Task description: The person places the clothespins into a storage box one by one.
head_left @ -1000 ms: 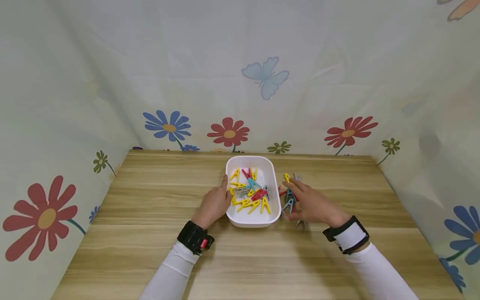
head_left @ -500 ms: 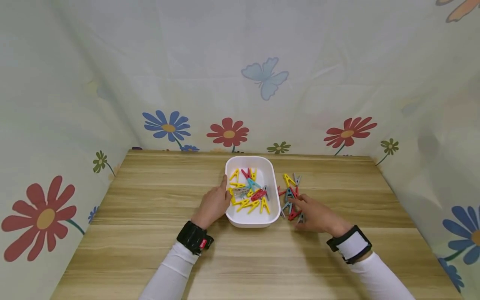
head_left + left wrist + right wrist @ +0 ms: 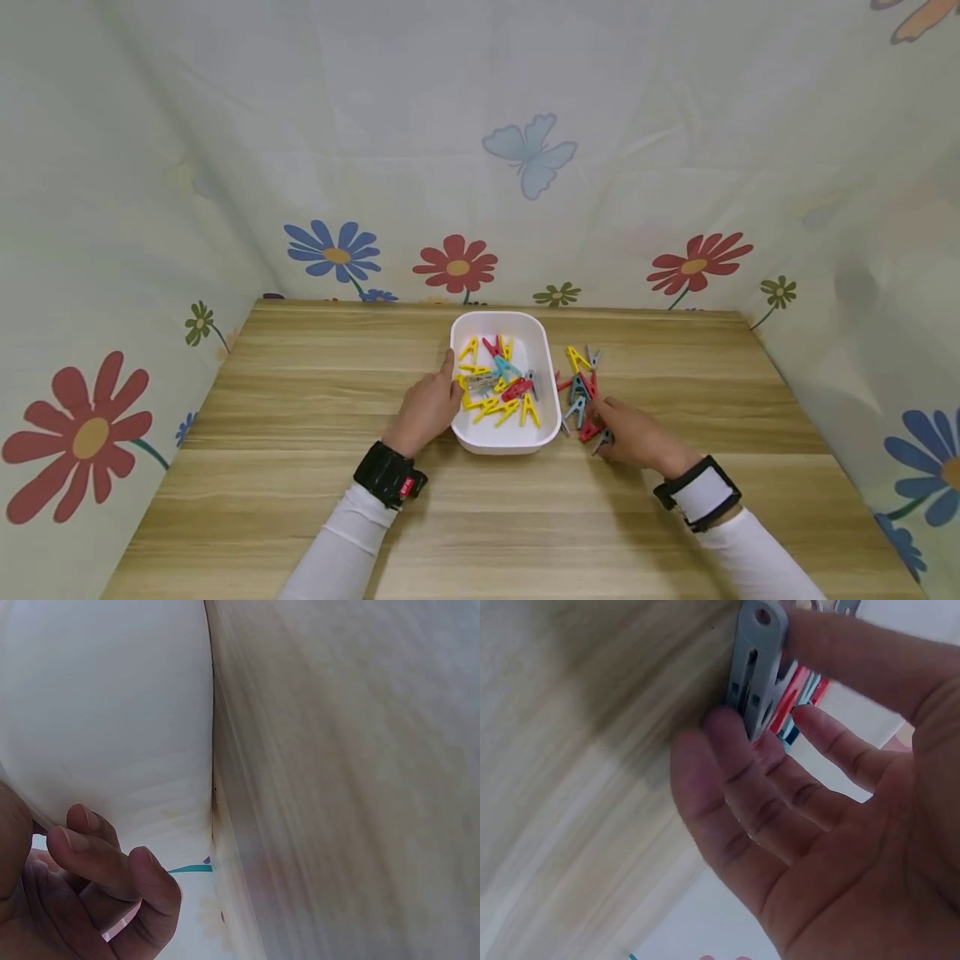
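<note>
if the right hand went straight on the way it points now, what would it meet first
The right hand would probably meet the grey plastic clothespin just ahead, then a red plastic clothespin; whether it already touches the grey one is unclear.

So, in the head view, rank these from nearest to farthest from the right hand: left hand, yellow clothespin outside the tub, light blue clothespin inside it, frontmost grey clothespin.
1. Grey clothespin: right at the fingertips.
2. Yellow clothespin: right of the tub, farther back.
3. Light blue clothespin: inside the tub.
4. Left hand: tub's left side.
</note>
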Demonstrator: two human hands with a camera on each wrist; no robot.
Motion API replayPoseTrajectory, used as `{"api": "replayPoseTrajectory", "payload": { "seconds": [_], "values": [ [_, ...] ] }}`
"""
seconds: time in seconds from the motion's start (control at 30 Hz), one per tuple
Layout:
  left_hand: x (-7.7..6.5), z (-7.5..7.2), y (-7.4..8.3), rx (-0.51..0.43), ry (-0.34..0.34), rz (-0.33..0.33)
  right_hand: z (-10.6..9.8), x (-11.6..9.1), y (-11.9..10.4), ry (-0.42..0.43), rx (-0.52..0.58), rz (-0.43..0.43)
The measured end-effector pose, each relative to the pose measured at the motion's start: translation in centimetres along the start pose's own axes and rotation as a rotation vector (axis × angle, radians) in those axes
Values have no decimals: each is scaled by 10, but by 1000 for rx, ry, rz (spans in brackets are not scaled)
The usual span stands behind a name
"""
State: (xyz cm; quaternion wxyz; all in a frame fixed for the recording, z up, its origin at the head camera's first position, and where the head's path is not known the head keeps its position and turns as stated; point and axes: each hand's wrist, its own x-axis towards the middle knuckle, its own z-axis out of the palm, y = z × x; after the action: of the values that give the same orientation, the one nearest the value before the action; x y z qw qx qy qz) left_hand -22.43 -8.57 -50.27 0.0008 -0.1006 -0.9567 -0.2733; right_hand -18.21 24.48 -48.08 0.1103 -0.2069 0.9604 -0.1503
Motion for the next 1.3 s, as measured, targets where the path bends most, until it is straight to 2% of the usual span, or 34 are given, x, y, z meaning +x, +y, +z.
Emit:
{"api": "replayPoseTrajectory", "payload": {
  "seconds": [0.3,0.63,0.93,1.13,1.3],
  "values": [
    [1,-1,-1,-9,-6,0,2,0,4,82,20,-30],
    [1,0,-2,-24,-11,-10,-3,-1,6,190,-34,-72],
    [0,0,-1,-47,-14,-9,-18,-1,3,253,-29,-110],
    [0,0,-1,-42,-14,-13,-37,6,-2,221,-50,-82],
    [0,0,-1,-32,-9,-7,-55,16,-13,250,-93,-101]
  ]
}}
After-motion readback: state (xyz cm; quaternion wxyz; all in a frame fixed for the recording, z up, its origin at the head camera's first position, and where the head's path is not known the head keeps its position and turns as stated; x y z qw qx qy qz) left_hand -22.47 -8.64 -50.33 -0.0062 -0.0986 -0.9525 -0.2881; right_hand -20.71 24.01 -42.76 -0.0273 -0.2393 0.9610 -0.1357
